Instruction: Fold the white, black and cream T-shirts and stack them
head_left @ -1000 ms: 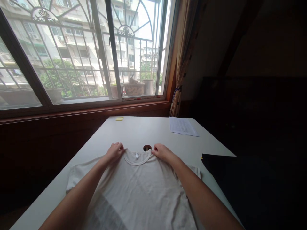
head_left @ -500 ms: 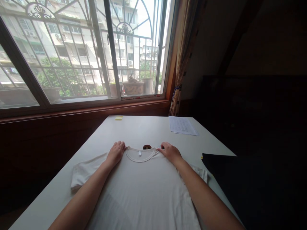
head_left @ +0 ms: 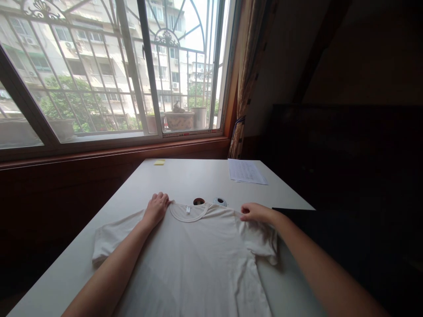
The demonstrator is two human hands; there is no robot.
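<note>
White T-shirt (head_left: 194, 259) lies straight ahead of us and below our arms on the pale surface (head_left: 188, 180), its long axis running away from us, with the collar (head_left: 189, 220) at the far end and the lower part leaving the bottom of our view. Both our hands are at that far end, but unevenly placed: our left hand (head_left: 159, 207) is just beside the collar, while our right hand (head_left: 256, 212) sits well apart from it, near the seam of the right sleeve (head_left: 262, 240), so the stretch of shoulder between collar and right hand is the span that matters most. Our left fingers are drawn together, pinching the shoulder cloth; on the right, thumb and finger curl towards each other at the shoulder edge, touching cloth, though we cannot tell whether they grip it. Our left forearm crosses that side of the body, and the left sleeve (head_left: 114, 233) spreads out flat beyond it; the right sleeve is more crumpled. Compared with the frame just before, our right hand has left the collar's edge and shifted outward, while our left remains where it was. That shift leaves a pale roll (head_left: 220, 202) in plainer sight behind the shoulder, near a dark round shape (head_left: 198, 201) beyond the collar.
</note>
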